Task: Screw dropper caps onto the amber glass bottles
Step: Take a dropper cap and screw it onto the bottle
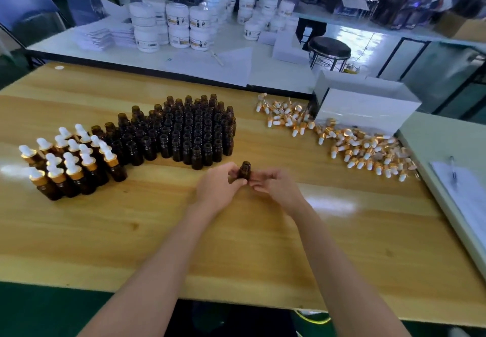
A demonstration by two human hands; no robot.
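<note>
Head view: at the centre of the frame the left hand point(218, 184) pinches an uncapped amber bottle point(245, 171) upright. The right hand point(276, 185) lies just beside it, fingers toward the glass (whether it grips anything, I cannot tell). On the wooden table point(236, 244), loose dropper caps point(363, 149) lie at right and capped bottles point(79, 178) stand at left.

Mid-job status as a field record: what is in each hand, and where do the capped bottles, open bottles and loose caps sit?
held item: small amber glass bottle, upright, no cap
left hand: grips the bottle
right hand: fingers relaxed beside the bottle, no cap in it
capped bottles: cluster at the table's left
uncapped bottles: dense cluster, centre
gold-collared white-bulb dropper caps: loose pile, right, beside white cardboard box
surface: wooden table
</note>
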